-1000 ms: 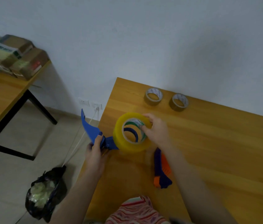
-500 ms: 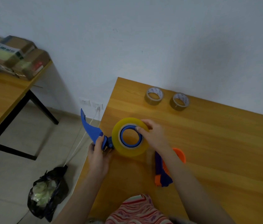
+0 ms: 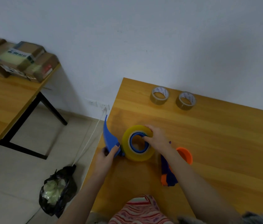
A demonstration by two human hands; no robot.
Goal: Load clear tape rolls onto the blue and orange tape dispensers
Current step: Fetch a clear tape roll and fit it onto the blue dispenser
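Note:
A wide yellowish clear tape roll (image 3: 128, 150) sits around the blue hub of the blue dispenser (image 3: 109, 139) at the table's left edge. My left hand (image 3: 106, 156) grips the dispenser's curved blue handle. My right hand (image 3: 156, 139) holds the roll's right side, fingers curled over its rim and into the core. The orange and blue dispenser (image 3: 183, 155) lies on the table just right of my right forearm, partly hidden by it. Two smaller brownish tape rolls (image 3: 159, 95) (image 3: 186, 101) lie near the wall.
The wooden table (image 3: 216, 143) stretches to the right. Past its left edge is floor with a black rubbish bag (image 3: 57, 189) and a white cable (image 3: 88, 143). A second table with cardboard parcels (image 3: 22, 60) stands far left.
The roll went from tilted in front of the hub to seated around it. My right hand shifted from the roll's edge to gripping through the core. The view moved closer.

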